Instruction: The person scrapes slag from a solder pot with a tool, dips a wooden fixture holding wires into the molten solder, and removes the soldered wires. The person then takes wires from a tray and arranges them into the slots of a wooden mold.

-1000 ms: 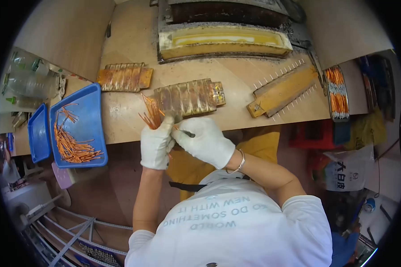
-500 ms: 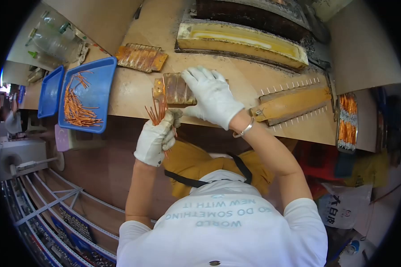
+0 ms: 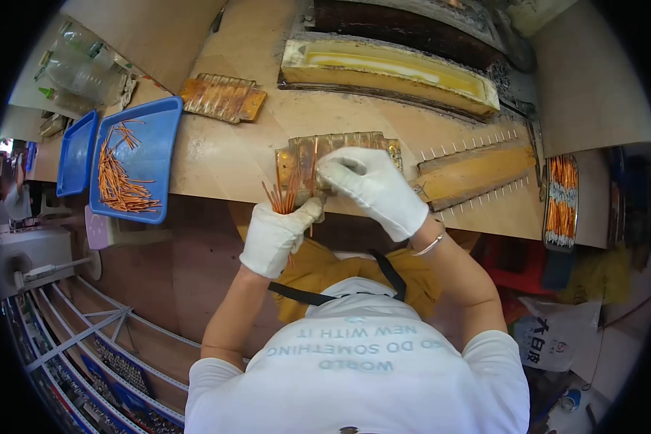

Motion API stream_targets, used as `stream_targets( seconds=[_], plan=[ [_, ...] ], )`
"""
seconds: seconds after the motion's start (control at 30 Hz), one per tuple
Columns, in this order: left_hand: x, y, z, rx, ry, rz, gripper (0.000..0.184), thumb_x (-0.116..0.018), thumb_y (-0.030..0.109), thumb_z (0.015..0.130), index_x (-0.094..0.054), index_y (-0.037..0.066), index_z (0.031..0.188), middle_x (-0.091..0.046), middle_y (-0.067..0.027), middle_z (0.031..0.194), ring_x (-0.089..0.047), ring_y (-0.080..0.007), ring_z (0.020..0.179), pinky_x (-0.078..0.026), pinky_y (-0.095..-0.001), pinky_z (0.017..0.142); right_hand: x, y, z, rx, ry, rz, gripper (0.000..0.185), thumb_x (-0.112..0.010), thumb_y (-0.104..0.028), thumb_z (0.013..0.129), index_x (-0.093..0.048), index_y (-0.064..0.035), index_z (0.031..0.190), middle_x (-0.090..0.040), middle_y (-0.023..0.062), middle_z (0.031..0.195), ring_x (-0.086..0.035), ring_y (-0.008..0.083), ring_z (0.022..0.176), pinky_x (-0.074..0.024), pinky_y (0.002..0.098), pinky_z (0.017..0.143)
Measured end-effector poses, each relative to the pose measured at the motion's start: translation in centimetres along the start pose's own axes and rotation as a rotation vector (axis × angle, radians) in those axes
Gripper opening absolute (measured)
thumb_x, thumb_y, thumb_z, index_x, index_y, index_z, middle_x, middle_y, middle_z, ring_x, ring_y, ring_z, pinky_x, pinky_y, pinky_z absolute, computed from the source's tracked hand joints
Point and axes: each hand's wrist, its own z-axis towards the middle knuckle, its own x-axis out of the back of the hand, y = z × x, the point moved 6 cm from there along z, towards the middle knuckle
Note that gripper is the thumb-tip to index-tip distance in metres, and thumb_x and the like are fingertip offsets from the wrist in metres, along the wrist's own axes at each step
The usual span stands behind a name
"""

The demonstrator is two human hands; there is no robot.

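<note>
My left hand (image 3: 273, 242), in a white glove, is closed around a bundle of thin copper rods (image 3: 281, 199) that fan out above the fist at the bench's front edge. My right hand (image 3: 376, 188), also gloved, has its thumb and fingers pinched together over a brownish metal block with ridges across it (image 3: 340, 143). One copper rod (image 3: 315, 153) runs along the block right at those fingertips, apparently in the pinch. The glove hides part of the block.
A second ridged block (image 3: 223, 98) lies to the left, near a blue tray of copper rods (image 3: 175, 134) and another blue tray (image 3: 79, 155). A long yellow-lined trough (image 3: 390, 83) stands behind. On the right lies a tan block edged with white pins (image 3: 477, 170).
The ridged block has shifted right along the bench. Both hands moved right with it, and my right hand went from lying flat on the block to a pinch. The bundle stays in my left hand.
</note>
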Motion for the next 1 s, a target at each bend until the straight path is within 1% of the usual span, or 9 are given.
stream_targets(
  seconds=[0.33,0.4,0.6,0.67,0.77,0.83,0.9,0.97,1.0],
  plan=[
    [-0.7,-0.2,-0.1,0.089,-0.087,-0.204,0.017,-0.06,0.021,0.08,-0.063,0.004,0.082,-0.059,-0.0019,0.063,-0.042,-0.0027,0.045,-0.031,-0.0184,0.04,0.2,1.6,1.3,0.01,-0.036,-0.169,0.021,-0.059,-0.016,0.079,-0.056,0.0009,0.067,-0.047,-0.0009,0.055,-0.038,0.0052,0.052,-0.0345,0.0235,0.048],
    [-0.4,0.2,0.2,-0.042,0.042,-0.015,0.015,-0.061,0.018,0.079,-0.063,0.003,0.08,-0.059,-0.0025,0.063,-0.046,-0.0039,0.049,-0.035,-0.0193,0.044,-0.1,1.5,1.4,0.02,-0.047,-0.264,0.021,-0.059,-0.016,0.079,-0.056,0.0012,0.067,-0.045,0.0004,0.053,-0.038,0.0056,0.052,-0.0346,0.0239,0.047],
    [0.2,-0.5,0.9,-0.152,0.119,0.062,0.017,-0.061,0.016,0.079,-0.062,0.001,0.072,-0.057,-0.0006,0.059,-0.045,-0.0034,0.051,-0.035,-0.0197,0.046,-1.5,-0.4,0.9,0.136,-0.054,-0.461,0.014,-0.058,-0.011,0.077,-0.056,0.0021,0.072,-0.048,0.0087,0.062,-0.048,0.0167,0.057,-0.0381,0.031,0.054],
    [0.4,-0.9,1.6,-0.14,0.121,0.06,0.017,-0.06,0.017,0.079,-0.062,0.001,0.073,-0.056,-0.0005,0.057,-0.042,-0.003,0.046,-0.033,-0.0197,0.042,-2.1,-1.0,0.8,0.478,0.1,-0.907,0.016,-0.058,-0.012,0.076,-0.054,0.0024,0.07,-0.046,0.0144,0.063,-0.046,0.0249,0.056,-0.0383,0.0331,0.054],
    [1.7,-1.5,1.4,0.004,0.152,0.026,0.016,-0.059,0.018,0.079,-0.062,0.002,0.076,-0.057,-0.002,0.058,-0.039,-0.0037,0.04,-0.03,-0.02,0.037,-1.7,-0.2,2.3,0.346,0.024,-0.762,0.025,-0.056,-0.021,0.076,-0.054,-0.0001,0.063,-0.053,0.0158,0.062,-0.053,0.0317,0.059,-0.0405,0.0389,0.055],
    [3.1,-1.3,0.0,0.023,0.175,-0.072,0.023,-0.054,0.025,0.084,-0.06,0.003,0.084,-0.057,-0.0026,0.061,-0.037,-0.0026,0.037,-0.028,-0.0181,0.033,-0.4,-0.7,3.6,0.033,0.052,-0.487,0.031,-0.058,-0.025,0.078,-0.054,0.0039,0.065,-0.048,0.014,0.051,-0.044,0.0161,0.047,-0.0386,0.0319,0.048],
    [4.4,-1.5,-0.9,-0.018,0.142,-0.288,0.022,-0.047,0.021,0.088,-0.056,0.001,0.093,-0.052,-0.0004,0.067,-0.03,-0.0009,0.037,-0.025,-0.0155,0.032,0.3,-0.5,5.2,0.023,0.054,-0.499,0.034,-0.058,-0.025,0.077,-0.053,0.0049,0.063,-0.047,0.0152,0.051,-0.045,0.018,0.045,-0.039,0.0324,0.048],
    [5.8,-2.4,-0.7,0.006,0.021,-0.477,0.026,-0.045,0.023,0.089,-0.054,0.0,0.097,-0.049,-0.0007,0.072,-0.036,-0.0032,0.049,-0.032,-0.0173,0.042,-0.3,0.2,6.3,-0.022,-0.051,-0.724,0.032,-0.059,-0.024,0.079,-0.055,0.003,0.063,-0.045,0.0019,0.05,-0.039,0.0072,0.049,-0.0346,0.0265,0.044],
    [6.1,-2.7,-0.5,0.01,-0.011,-0.556,0.027,-0.044,0.023,0.09,-0.054,0.0,0.097,-0.048,-0.0009,0.073,-0.039,-0.0043,0.053,-0.035,-0.0183,0.046,-0.6,0.4,6.6,0.031,-0.029,-0.825,0.033,-0.058,-0.026,0.078,-0.056,0.0036,0.063,-0.049,0.0087,0.05,-0.044,0.0138,0.046,-0.0378,0.0304,0.046]
  ],
)
